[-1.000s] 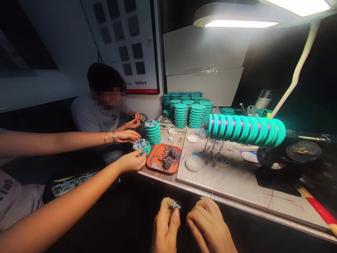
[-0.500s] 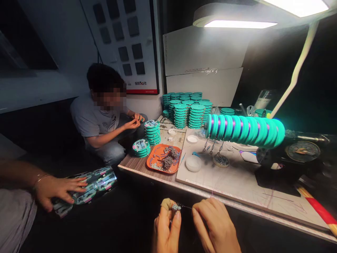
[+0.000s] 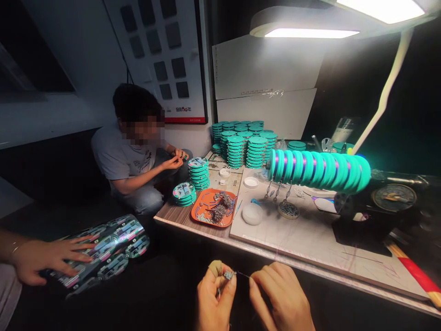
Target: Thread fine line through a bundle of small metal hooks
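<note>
My left hand [image 3: 216,294] is below the bench's front edge, with a tan cover on one fingertip. Between its thumb and finger sits a small cluster of grey metal pieces [image 3: 228,275], too small to name exactly. A thin dark strand [image 3: 243,274] runs from this cluster to my right hand [image 3: 279,294], whose thumb and forefinger are pinched on its end. Above my hands, the bench holds a round dish of small grey pieces [image 3: 288,210] and a row of teal spools [image 3: 320,171] on a winding machine's shaft, wound with purple line.
An orange tray [image 3: 196,218] holds grey clusters and small tubes. Teal spool stacks [image 3: 235,151] stand behind it, with a white bowl [image 3: 252,215] nearby. At left, another person's hand [image 3: 51,257] lies on a printed label sheet [image 3: 113,250]; a co-worker [image 3: 127,156] sits beyond.
My left hand has shifted slightly left and turned with the cluster; my right hand has dropped slightly. At left, the other person's hand and the label sheet have moved left.
</note>
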Available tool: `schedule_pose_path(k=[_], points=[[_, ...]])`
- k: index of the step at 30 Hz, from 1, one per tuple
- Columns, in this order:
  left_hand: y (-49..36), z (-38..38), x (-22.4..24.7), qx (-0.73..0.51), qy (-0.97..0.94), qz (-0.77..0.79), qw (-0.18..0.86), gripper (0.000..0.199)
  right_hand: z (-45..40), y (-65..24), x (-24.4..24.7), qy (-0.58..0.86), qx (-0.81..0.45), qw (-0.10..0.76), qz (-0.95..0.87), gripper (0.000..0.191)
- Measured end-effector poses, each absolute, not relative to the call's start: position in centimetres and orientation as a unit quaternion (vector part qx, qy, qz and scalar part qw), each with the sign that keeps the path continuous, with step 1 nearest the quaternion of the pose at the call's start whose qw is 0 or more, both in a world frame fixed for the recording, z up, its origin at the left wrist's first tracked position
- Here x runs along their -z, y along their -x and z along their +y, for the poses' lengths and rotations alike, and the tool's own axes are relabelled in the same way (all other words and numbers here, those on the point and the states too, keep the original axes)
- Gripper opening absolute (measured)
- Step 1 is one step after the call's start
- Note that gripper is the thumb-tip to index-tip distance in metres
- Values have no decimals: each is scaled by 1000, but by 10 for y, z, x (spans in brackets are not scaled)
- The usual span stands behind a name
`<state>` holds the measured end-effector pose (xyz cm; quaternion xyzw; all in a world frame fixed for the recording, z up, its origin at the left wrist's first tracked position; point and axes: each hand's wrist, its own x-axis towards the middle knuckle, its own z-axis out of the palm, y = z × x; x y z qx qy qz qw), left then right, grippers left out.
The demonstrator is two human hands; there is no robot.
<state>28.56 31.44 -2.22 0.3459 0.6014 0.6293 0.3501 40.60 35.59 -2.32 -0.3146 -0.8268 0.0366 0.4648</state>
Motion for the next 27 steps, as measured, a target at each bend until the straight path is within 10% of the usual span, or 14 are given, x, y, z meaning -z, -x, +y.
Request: schedule_pose_path(k=[12,18,27], points=[[-282,314,8,-646,-297,539,451,35,362,-398,18,247,67,430,-866,28],[-279,316,-11,-676,-108,310,660,27,364,-400,5,175,77,444,-875,27],[-277,320,-19,-752,-144,317,559,30,364,-402,9,219,37,433,-874,24]])
